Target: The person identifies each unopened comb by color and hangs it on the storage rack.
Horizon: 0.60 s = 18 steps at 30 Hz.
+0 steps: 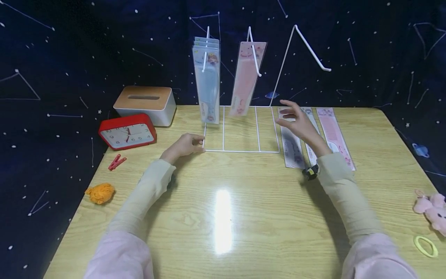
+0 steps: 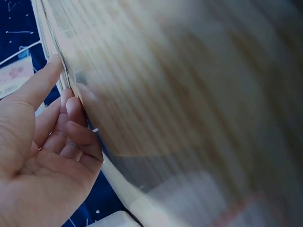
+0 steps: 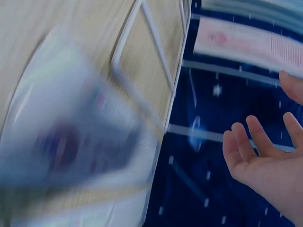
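A white wire rack (image 1: pixel 240 151) stands on the table, its hooks rising at the back. My left hand (image 1: pixel 186 145) is at its front left corner; the thumb and fingers pinch the wire there. In the left wrist view, that hand's (image 2: pixel 52 142) fingers are bent beside the wire. Several light blue packets (image 1: pixel 208 85) hang on the left hook and a pink packet (image 1: pixel 244 81), seemingly a packaged comb, on the middle one. My right hand (image 1: pixel 297 122) hovers with spread fingers beneath the right hook (image 1: pixel 311 48), holding nothing; the right wrist view shows this hand (image 3: pixel 265 161) too.
Right of the rack lie a grey packet (image 1: pixel 292 149), a pale packet (image 1: pixel 310 116) and a pink packet (image 1: pixel 334 131). At left are a tissue box (image 1: pixel 163 110), red clock (image 1: pixel 127 135), red clip (image 1: pixel 117 162) and orange toy (image 1: pixel 100 193). A pink plush (image 1: pixel 435 213) and yellow ring (image 1: pixel 426 247) lie far right.
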Each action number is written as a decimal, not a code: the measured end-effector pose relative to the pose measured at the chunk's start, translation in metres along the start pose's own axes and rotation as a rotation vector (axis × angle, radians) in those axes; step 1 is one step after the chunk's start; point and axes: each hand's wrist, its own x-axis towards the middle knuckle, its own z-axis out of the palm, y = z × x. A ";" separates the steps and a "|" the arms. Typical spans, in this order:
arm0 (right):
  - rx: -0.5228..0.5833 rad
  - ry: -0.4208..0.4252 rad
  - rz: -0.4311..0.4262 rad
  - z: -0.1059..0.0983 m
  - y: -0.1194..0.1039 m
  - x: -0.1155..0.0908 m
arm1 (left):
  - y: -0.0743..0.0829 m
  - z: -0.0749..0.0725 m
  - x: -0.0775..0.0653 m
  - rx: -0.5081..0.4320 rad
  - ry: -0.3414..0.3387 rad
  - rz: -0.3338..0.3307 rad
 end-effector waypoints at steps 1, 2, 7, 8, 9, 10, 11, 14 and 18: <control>-0.027 0.020 0.015 -0.007 0.004 -0.003 | 0.000 0.000 0.000 0.001 0.001 -0.001; -0.061 0.036 0.033 -0.015 0.008 -0.007 | 0.000 0.000 0.000 0.007 0.001 -0.002; -0.176 0.096 0.113 -0.050 0.036 -0.024 | 0.001 0.000 0.000 0.009 -0.001 -0.012; -0.195 0.102 0.127 -0.056 0.043 -0.028 | 0.001 0.000 0.000 0.007 -0.002 -0.013; -0.211 0.105 0.139 -0.061 0.049 -0.031 | 0.001 0.000 0.001 0.002 -0.002 -0.016; -0.232 0.106 0.152 -0.066 0.056 -0.034 | 0.001 0.000 0.001 -0.002 -0.002 -0.019; -0.251 0.102 0.164 -0.071 0.062 -0.038 | 0.000 0.000 0.001 -0.005 -0.002 -0.021; -0.300 0.085 0.197 -0.083 0.079 -0.045 | 0.000 0.001 0.002 -0.006 -0.002 -0.026; -0.367 0.061 0.224 -0.095 0.098 -0.051 | 0.000 0.002 0.002 -0.012 -0.004 -0.023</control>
